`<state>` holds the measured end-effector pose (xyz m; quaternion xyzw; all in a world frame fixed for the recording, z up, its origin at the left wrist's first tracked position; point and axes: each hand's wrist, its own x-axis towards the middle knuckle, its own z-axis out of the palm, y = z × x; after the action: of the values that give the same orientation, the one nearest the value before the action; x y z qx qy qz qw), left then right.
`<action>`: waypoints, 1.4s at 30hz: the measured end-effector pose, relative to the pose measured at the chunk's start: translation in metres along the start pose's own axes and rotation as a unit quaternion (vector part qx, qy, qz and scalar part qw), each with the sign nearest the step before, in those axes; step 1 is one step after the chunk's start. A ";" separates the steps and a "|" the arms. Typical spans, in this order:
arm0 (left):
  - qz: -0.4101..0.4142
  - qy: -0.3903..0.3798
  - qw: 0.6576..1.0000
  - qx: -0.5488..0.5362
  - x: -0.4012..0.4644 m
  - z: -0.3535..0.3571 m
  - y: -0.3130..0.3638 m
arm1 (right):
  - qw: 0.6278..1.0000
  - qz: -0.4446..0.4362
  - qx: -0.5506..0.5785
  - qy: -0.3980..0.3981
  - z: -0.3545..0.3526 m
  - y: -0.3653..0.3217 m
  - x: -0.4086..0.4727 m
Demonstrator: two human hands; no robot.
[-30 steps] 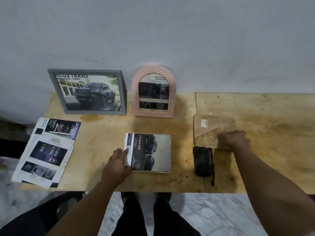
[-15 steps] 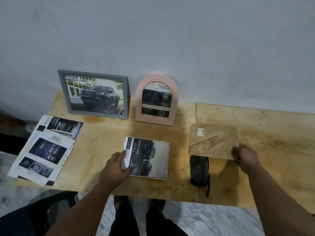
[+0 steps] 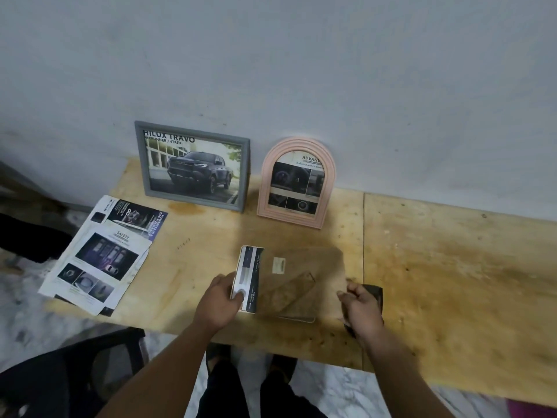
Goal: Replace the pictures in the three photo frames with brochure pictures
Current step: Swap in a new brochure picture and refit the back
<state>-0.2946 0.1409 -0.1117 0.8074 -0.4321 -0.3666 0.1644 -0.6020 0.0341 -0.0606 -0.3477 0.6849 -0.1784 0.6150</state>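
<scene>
My left hand [image 3: 217, 300] grips the left edge of the third photo frame [image 3: 247, 277], thumb on the exposed strip of brochure picture; frame lies flat on the tabletop [image 3: 452, 282], near the front edge. My right hand [image 3: 360, 306] pinches the right edge of the brown backing board [image 3: 301, 282], which sits over most of that frame, stand flap facing up. Blurred there, so I can't tell if the board is seated or just resting on top.

Dark pouch [image 3: 375, 292] mostly hidden under my right hand, just beside the board.

Grey rectangular frame [image 3: 193, 165] and pink arched frame [image 3: 297, 182] stand upright against the wall [image 3: 301, 70], side by side, both with brochure pictures in them: truck in the grey, dashboard panels in the pink.

Loose brochure pages [image 3: 102, 254] stacked at the tabletop's left end, overhanging the edge, well apart from the frames.
</scene>
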 end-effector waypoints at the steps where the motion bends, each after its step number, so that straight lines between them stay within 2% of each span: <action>1: 0.000 -0.001 1.000 -0.001 0.000 0.000 -0.001 | 1.000 -0.003 -0.004 -0.002 0.011 0.004 0.002; 4: -0.003 -0.004 1.000 -0.002 0.002 -0.001 -0.003 | 0.999 -0.031 -0.011 0.008 0.037 0.011 0.006; 10: -0.017 -0.009 1.000 -0.014 0.004 -0.004 0.001 | 0.974 -0.109 -0.193 0.042 0.059 0.028 0.012; 22: -0.029 -0.010 0.999 -0.021 0.007 -0.008 0.001 | 0.921 -0.157 -0.350 0.071 0.066 0.027 0.002; 27: -0.052 -0.001 0.997 0.053 0.012 -0.018 0.014 | 0.909 -0.141 -0.388 0.061 0.066 0.022 0.006; 30: 0.011 0.026 0.991 0.128 0.019 -0.022 0.027 | 0.869 -0.196 -0.450 0.057 0.071 0.013 0.012; 32: 0.074 0.004 0.982 0.176 0.027 -0.021 0.035 | 0.823 -0.236 -0.515 0.038 0.078 0.004 0.015; 36: 0.148 -0.118 0.939 0.288 0.041 -0.014 0.046 | 0.755 -0.235 -0.610 -0.056 0.089 -0.003 0.026; 39: 0.149 -0.176 0.914 0.333 0.039 -0.012 0.045 | 0.746 -0.216 -0.625 -0.081 0.090 0.002 0.033; 42: 0.140 -0.186 0.913 0.336 0.039 -0.009 0.040 | 0.745 -0.218 -0.625 -0.079 0.089 0.005 0.035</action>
<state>-0.2967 0.0856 -0.0997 0.6634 -0.6612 -0.3166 -0.1497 -0.5173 0.0291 -0.1049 -0.8072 0.4975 0.1887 0.2557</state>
